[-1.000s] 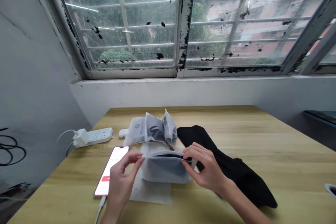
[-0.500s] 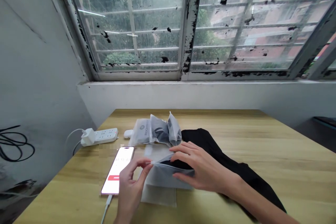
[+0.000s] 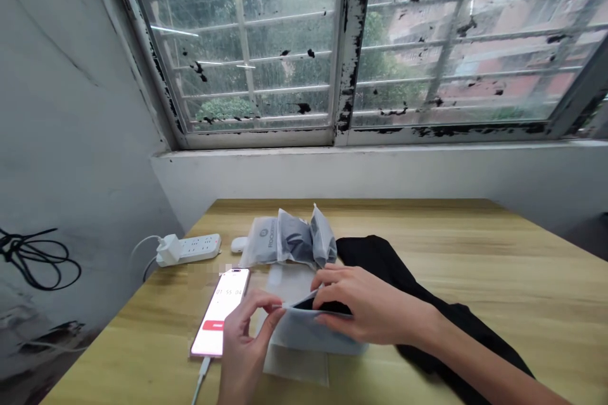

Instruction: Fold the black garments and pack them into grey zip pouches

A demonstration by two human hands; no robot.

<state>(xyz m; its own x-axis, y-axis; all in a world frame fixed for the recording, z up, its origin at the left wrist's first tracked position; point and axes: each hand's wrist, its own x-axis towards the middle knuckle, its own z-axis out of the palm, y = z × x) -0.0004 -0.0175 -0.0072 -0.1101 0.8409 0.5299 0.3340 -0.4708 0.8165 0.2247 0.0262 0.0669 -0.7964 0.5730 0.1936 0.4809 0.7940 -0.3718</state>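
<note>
A frosted plastic zip bag (image 3: 313, 334) with something black inside lies on the wooden table (image 3: 475, 266) in front of me. My left hand (image 3: 244, 345) pinches the bag's left top corner between thumb and fingers. My right hand (image 3: 365, 307) lies over the bag's mouth, its fingers curled over the top edge and pressing on it. Under the bag lies a flat, empty frosted bag (image 3: 294, 364).
A black garment (image 3: 418, 316) lies spread to the right. Several filled frosted bags (image 3: 292, 240) sit behind. A lit phone (image 3: 221, 310) on a cable lies at left, with a white power strip (image 3: 190, 248) and a small white object (image 3: 237, 243) beyond. Window behind.
My right hand has slid leftward along the bag's top edge toward my left hand, and the bag has come down nearer the table. The view has shifted a little.
</note>
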